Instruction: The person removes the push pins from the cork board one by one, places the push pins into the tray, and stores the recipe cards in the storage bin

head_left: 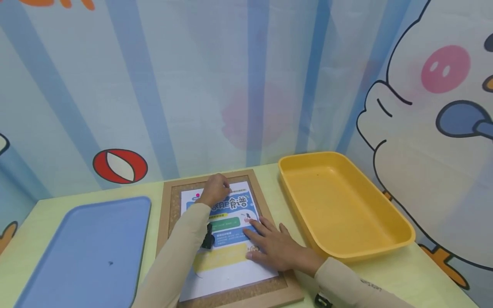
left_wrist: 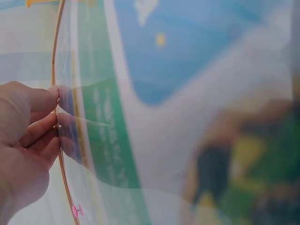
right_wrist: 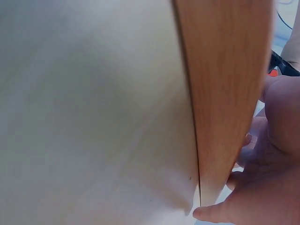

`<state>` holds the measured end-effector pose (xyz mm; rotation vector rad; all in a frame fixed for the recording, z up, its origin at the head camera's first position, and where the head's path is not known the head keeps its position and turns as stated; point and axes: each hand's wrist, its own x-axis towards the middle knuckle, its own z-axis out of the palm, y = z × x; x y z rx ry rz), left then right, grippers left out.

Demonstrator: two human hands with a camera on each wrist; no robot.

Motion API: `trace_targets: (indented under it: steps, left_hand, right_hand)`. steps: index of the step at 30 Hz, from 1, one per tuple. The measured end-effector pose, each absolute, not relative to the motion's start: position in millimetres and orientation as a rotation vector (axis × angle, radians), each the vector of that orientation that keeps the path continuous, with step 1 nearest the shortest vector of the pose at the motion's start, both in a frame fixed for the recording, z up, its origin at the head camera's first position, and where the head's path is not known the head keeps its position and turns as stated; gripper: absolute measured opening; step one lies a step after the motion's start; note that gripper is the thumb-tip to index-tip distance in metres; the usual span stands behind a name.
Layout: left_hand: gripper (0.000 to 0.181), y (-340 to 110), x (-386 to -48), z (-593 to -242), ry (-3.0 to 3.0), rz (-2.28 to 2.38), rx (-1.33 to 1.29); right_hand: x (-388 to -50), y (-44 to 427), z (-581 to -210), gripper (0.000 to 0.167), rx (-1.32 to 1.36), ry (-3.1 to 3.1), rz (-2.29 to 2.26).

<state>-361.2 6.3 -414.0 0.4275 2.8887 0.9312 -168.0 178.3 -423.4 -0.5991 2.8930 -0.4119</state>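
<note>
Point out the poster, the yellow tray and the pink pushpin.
Poster (head_left: 230, 239): head view, blue panel near its middle.
Yellow tray (head_left: 343, 209): head view, its bare floor.
Pink pushpin (head_left: 198, 195): head view, its head.

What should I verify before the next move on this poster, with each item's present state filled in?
1. Poster lying on the cork board: ok.
2. Pink pin near the poster's upper left corner: ok.
3. Pin at the poster's lower left corner: not ok, none visible there.
4. Right hand resting on the poster's right side: ok, fingers spread.
5. Another pin in the left hand's grip: cannot tell, too unclear.
</note>
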Motion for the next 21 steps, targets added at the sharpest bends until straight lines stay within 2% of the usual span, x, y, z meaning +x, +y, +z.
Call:
trace_targets:
  steps: [14,21]
  left_hand:
    - [0.017,6.6,-360.0,-415.4,2.956,0.839,0.597]
    - [0.017,7.2,-360.4,-413.7,2.951,0.762,0.593]
  right_hand:
    - [-166.6,178.8,-423.3,0.064,-0.591,2.889,-0.396]
    - [-168.6,179.4,-422.7,0.064,-0.587,2.880,-0.399]
